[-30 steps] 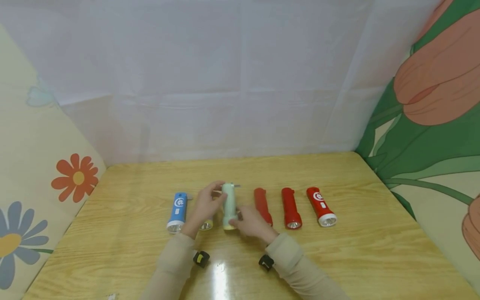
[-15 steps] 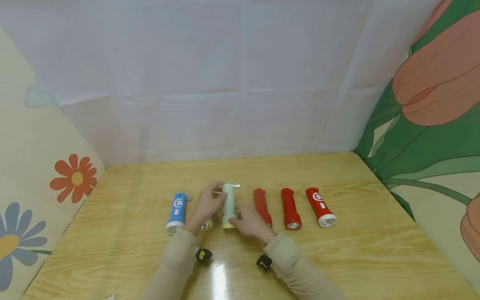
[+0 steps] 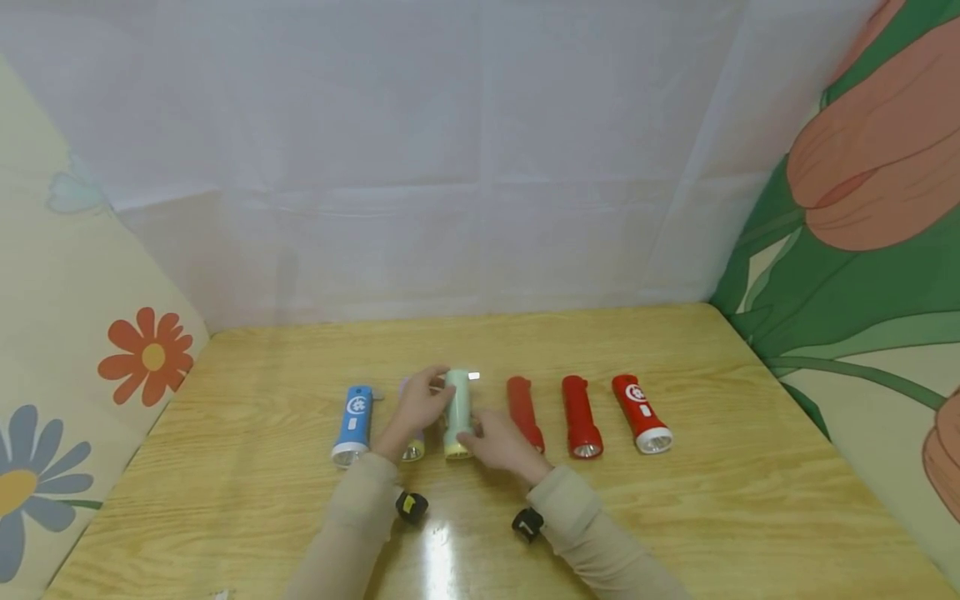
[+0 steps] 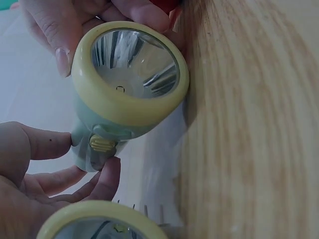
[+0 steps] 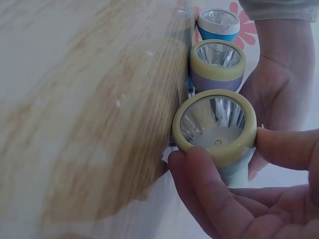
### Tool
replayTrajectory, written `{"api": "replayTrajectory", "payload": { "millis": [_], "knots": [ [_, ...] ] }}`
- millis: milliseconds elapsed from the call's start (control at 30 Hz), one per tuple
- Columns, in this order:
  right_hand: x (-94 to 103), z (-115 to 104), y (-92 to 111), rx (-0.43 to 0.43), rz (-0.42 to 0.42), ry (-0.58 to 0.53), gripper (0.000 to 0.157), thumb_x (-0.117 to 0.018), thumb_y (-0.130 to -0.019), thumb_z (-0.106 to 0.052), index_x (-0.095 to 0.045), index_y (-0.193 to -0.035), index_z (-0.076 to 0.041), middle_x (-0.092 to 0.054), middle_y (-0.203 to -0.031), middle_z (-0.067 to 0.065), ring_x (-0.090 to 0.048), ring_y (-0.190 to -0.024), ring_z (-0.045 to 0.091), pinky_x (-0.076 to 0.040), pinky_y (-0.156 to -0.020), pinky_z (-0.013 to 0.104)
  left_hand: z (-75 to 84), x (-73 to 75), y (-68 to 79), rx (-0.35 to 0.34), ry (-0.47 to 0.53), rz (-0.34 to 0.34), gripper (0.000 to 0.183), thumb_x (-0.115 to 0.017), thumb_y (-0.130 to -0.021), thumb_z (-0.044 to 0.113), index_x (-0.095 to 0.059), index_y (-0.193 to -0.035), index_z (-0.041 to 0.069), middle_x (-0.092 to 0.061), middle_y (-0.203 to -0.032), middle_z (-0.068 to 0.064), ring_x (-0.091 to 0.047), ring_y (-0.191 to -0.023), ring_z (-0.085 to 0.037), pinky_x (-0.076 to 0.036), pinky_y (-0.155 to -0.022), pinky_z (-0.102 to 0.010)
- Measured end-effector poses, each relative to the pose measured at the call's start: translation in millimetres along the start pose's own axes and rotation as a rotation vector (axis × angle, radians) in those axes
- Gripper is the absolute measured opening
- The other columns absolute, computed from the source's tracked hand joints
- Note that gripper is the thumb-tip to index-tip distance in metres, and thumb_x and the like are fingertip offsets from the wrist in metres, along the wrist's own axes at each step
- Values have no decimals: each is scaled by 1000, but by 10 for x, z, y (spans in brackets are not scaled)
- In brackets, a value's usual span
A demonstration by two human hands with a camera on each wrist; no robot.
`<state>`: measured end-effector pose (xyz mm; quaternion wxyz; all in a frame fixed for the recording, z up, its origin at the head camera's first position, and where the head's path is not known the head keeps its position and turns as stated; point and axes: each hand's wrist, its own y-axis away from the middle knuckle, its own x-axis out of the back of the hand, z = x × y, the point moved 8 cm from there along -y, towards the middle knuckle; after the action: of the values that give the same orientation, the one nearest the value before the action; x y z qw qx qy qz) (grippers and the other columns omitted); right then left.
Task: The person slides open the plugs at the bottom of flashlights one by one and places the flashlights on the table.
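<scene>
A light green flashlight (image 3: 458,412) with a yellow rim lies in the middle of the row, lens toward me. Its metal prongs (image 3: 473,376) stick out to the right at the far end. My left hand (image 3: 417,410) holds the far end; in the left wrist view its thumb and fingers (image 4: 108,178) are on either side of the body, near a yellow switch (image 4: 102,143). At the lens end my right hand (image 3: 501,446) pinches the yellow rim (image 5: 219,152) between thumb and fingers. A purple flashlight (image 3: 412,448) with a yellow rim is partly hidden behind my left hand.
On the left lies a blue flashlight (image 3: 356,423) with a white rim. To the right are two plain red flashlights, one (image 3: 526,412) beside my right hand and another (image 3: 582,415), then a red-and-white one (image 3: 642,412). A white sheet (image 3: 480,208) hangs behind the wooden table (image 3: 720,517).
The green flashlight has turned slightly, so more of its lens shows and its prongs sit a little lower. My left hand has shifted slightly right, uncovering more of the purple flashlight.
</scene>
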<state>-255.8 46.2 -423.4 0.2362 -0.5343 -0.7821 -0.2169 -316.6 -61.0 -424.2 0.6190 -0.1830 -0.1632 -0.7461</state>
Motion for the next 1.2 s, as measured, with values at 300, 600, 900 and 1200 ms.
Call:
{"api": "replayTrajectory", "payload": {
  "millis": [300, 600, 900, 1200],
  "knots": [
    [-11, 63, -30, -50, -25, -53, 23, -57, -90, -13, -58, -107, 2, -54, -63, 2, -46, -48, 11, -41, -43, 24, -22, -27, -26, 55, -24, -3, 40, -56, -88, 8, -48, -126, -4, -58, -112, -25, -58, -99, -37, -50, -80, -43],
    [-4, 95, -42, -116, -33, -76, 28, -57, -90, -14, -58, -113, 3, -60, -72, 5, -49, -52, 13, -42, -47, 25, -52, -76, -87, 73, -122, -12, 38, -55, -87, 9, -50, -122, -7, -59, -109, -26, -58, -96, -36, -50, -80, -43],
    [-13, 137, -66, -139, -35, -136, 27, -56, -90, -13, -59, -112, 2, -60, -71, 4, -50, -54, 14, -42, -50, 25, -54, -113, -109, 77, -189, -22, 36, -53, -88, 9, -51, -119, -9, -60, -108, -26, -59, -94, -34, -50, -79, -42],
    [9, 118, -85, -109, -28, -117, 22, -56, -90, -10, -61, -105, 4, -62, -71, 5, -57, -54, 18, -45, -48, 25, -31, -134, -124, 51, -241, -25, 38, -52, -87, 7, -50, -120, -12, -58, -110, -29, -58, -96, -36, -49, -80, -43]
  ]
}}
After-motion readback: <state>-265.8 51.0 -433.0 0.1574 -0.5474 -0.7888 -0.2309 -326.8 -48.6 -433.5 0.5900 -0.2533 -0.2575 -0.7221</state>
